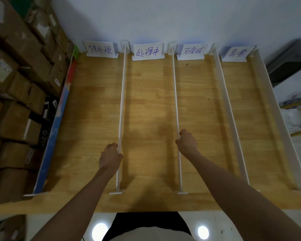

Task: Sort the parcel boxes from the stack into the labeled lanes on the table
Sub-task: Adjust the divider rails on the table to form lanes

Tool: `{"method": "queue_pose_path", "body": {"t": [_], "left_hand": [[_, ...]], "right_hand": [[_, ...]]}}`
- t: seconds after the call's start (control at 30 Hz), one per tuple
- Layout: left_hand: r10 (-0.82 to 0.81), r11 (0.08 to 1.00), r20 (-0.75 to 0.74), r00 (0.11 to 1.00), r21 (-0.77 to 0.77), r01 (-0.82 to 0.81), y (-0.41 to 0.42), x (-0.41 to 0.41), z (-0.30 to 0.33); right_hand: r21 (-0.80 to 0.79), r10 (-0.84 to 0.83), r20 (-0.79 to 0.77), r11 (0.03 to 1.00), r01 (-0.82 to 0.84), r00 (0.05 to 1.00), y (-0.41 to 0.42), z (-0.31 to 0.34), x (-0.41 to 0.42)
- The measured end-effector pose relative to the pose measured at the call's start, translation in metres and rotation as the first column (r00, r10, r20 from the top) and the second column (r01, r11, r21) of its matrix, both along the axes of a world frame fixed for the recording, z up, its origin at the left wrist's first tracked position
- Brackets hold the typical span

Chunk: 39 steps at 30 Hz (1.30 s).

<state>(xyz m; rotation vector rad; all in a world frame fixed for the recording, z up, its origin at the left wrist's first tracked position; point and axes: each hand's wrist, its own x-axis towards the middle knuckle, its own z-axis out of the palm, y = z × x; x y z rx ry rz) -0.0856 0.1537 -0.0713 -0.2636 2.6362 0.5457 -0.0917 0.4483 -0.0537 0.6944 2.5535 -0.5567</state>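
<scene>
Both hands pinch the white lane dividers.
The left hand [110, 156] grips the first divider [122, 105]; the right hand [187, 142] grips the second divider [175, 87]. The bench [149, 105] shows four labelled lanes; the parcel boxes [16, 84] are stacked at 9 o'clock.

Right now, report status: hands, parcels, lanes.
Left hand gripping the thin white divider; right hand gripping the next white divider. Brown cardboard parcel boxes untouched, stacked left. Wooden table lanes hold no parcels.
</scene>
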Motion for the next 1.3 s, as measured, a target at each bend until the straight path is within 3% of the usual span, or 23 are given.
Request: {"method": "queue_pose_path", "body": {"t": [0.63,0.83,1.03,1.3], "left_hand": [[-0.097,0.993,0.007,0.995,-0.071,0.097,-0.003,0.007,0.004],[-0.037,0.999,-0.047,0.998,-0.029,0.036,-0.015,0.009,0.02],[0.034,0.996,-0.156,0.987,-0.075,-0.046,-0.048,0.032,0.046],[0.081,0.977,-0.089,0.993,-0.191,-0.097,-0.128,0.061,0.065]], "right_hand": [[-0.036,0.026,0.007,0.999,-0.026,1.0,-0.008,-0.004,0.014],[-0.006,0.055,-0.081,0.998,-0.056,0.995,-0.008,0.018,0.016],[0.07,0.166,-0.213,0.986,-0.154,0.963,-0.037,0.044,0.01],[0.001,0.322,-0.192,0.945,-0.327,0.927,-0.118,0.055,0.023]]}}
